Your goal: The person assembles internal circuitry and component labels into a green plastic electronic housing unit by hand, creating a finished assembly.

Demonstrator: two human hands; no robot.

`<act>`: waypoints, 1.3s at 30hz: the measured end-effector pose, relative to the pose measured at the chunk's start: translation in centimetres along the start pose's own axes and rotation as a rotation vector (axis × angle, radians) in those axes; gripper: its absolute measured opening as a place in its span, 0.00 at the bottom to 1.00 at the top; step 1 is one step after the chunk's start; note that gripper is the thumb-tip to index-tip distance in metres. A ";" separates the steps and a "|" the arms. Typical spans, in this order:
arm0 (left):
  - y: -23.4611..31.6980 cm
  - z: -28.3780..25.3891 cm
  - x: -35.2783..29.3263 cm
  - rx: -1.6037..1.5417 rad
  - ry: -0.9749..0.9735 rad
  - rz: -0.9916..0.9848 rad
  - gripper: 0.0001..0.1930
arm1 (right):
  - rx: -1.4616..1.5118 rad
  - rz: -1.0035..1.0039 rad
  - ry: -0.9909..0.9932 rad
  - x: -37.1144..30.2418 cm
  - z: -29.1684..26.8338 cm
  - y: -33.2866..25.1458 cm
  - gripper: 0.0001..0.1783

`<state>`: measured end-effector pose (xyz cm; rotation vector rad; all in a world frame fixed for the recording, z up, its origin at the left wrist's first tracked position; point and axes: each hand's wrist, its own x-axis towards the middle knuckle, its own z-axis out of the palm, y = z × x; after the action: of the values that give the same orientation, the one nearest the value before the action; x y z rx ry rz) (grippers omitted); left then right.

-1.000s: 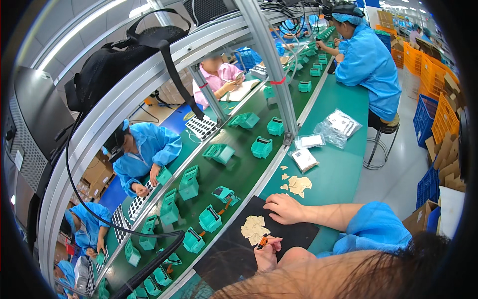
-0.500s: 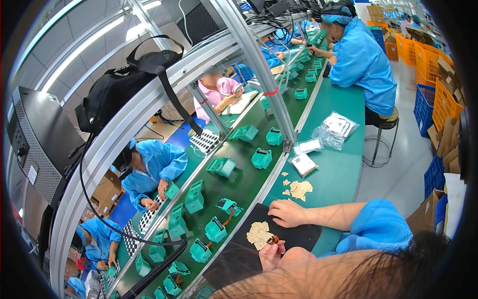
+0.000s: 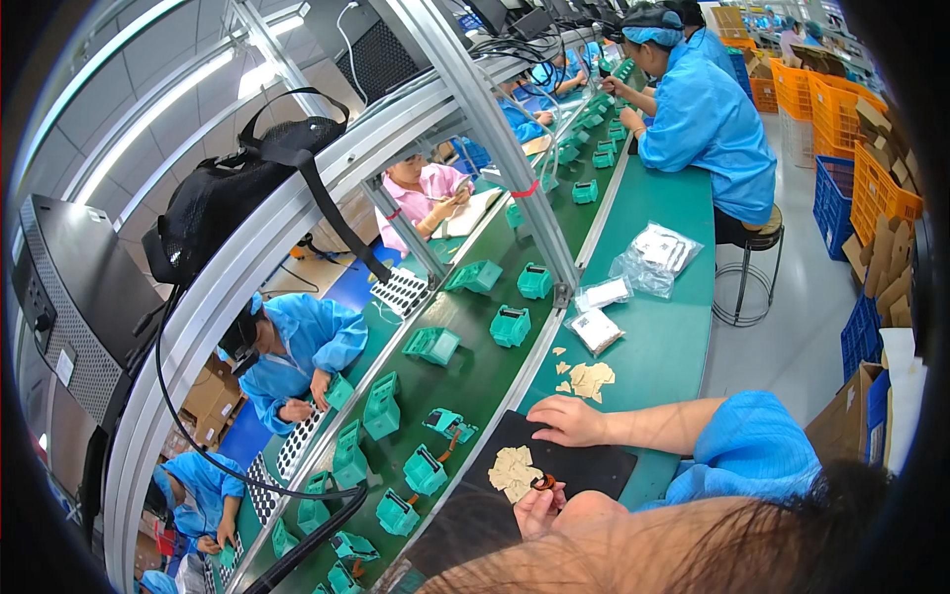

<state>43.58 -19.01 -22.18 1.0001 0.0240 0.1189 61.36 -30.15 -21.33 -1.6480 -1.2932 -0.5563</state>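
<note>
My left hand (image 3: 539,510) is closed in a pinch on a small black-and-orange part (image 3: 543,482), beside a pile of small beige flat pieces (image 3: 513,473) on a black mat (image 3: 594,472). What lies deeper between those fingers is hidden. My right hand (image 3: 569,421) rests at the mat's far edge, palm down, with its fingers apart and nothing visible in them. Just beyond it, on the green table (image 3: 663,366), lies a second scatter of beige pieces (image 3: 591,380).
Clear bags with white contents (image 3: 658,252) and a small packet (image 3: 596,331) lie farther up the table. Green fixtures (image 3: 425,469) stand along the conveyor (image 3: 475,371). A metal post (image 3: 495,148) rises beside it. Co-workers in blue (image 3: 703,129) and pink sit along the line.
The whole view has shifted slightly. My right hand stays on the mat, its fingers a little straighter. My left hand keeps its pinch on the small part beside the beige pile.
</note>
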 end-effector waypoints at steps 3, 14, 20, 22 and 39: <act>0.4 1.0 0.2 0.021 0.001 0.029 0.12 | 0.000 -0.028 0.126 0.0 0.0 0.5 0.15; -0.3 1.8 0.7 0.063 0.124 0.079 0.13 | -0.225 -0.046 0.190 0.1 -0.9 2.3 0.08; -0.2 2.1 0.6 0.071 0.127 0.092 0.13 | -0.389 -0.075 0.241 2.6 -3.5 0.8 0.08; -0.2 2.4 0.6 0.059 0.138 0.064 0.12 | -0.430 -0.038 0.174 1.6 -3.7 1.4 0.08; -0.4 2.4 0.8 0.067 0.147 0.052 0.13 | -0.296 -0.080 0.025 0.0 -2.3 2.6 0.16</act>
<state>44.55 -21.12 -21.23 1.0572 0.1369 0.2407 64.19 -32.15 -21.28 -1.8271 -1.3107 -0.8473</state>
